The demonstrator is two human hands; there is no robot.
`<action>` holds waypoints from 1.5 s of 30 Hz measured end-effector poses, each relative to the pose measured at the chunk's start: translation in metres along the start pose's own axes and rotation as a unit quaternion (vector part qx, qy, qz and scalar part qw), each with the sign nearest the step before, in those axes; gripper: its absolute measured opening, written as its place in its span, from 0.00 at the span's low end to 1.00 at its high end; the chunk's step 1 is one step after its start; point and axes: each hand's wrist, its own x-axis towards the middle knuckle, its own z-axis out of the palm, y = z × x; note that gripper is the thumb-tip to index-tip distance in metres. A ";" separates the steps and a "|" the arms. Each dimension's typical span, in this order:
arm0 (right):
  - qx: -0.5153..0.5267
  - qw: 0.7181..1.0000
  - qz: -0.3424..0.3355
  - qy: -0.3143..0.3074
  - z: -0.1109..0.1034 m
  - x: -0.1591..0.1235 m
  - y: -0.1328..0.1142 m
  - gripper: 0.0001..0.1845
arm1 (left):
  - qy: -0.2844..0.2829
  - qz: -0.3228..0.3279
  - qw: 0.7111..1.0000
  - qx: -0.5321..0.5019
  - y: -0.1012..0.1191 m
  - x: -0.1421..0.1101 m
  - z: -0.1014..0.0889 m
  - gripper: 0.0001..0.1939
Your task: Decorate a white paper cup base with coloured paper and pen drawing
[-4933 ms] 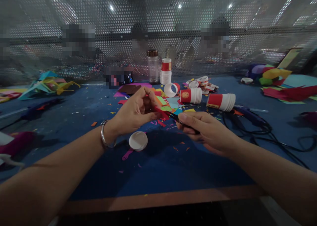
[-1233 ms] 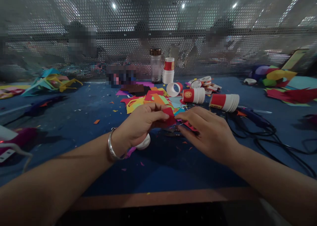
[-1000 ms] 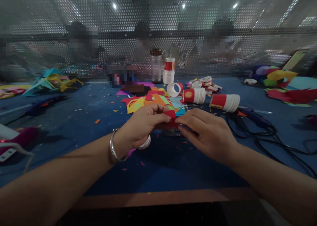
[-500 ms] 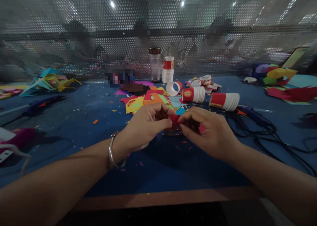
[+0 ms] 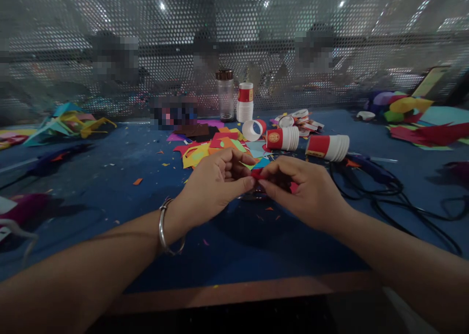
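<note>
Tabletop: dark blue, strewn with paper scraps, spreading beneath the grip; its reddish-brown front edge runs on the wearer's side of the grip.
Perforated screen: grey, upright, well beyond the grip; bright lights and blurred figures show in it.
Grip: the left hand and right hand meet fingertip to fingertip, both pinching a small red paper piece above the tabletop.
Paper heap: mixed colours, just beyond the grip.
Clear jar: upright behind the heap, beyond the grip, under a brown lid; contents too dim to tell.
Standing cup stack: red-and-white cups nested together, just right of the jar.
Single cup: on its side beyond the grip, white inside showing.
Lying cup stacks: two, nested, beyond and right of the grip; the farther-right one lies beside a blue glue gun.
</note>
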 end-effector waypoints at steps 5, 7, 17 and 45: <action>0.005 1.000 0.017 0.005 0.001 0.001 0.003 0.08 | 0.018 -0.015 1.000 -0.011 0.000 0.002 -0.001 0.20; 0.007 1.000 0.017 0.004 0.001 0.001 0.004 0.07 | 0.020 -0.012 1.000 -0.017 0.000 0.002 0.000 0.20; 0.006 1.000 -0.005 -0.011 0.003 0.002 0.005 0.06 | 0.024 -0.052 0.997 -0.049 -0.002 0.002 0.002 0.07; 0.004 0.999 -0.034 0.021 0.005 0.002 0.007 0.04 | 0.044 -0.015 0.998 -0.044 -0.004 0.007 -0.002 0.14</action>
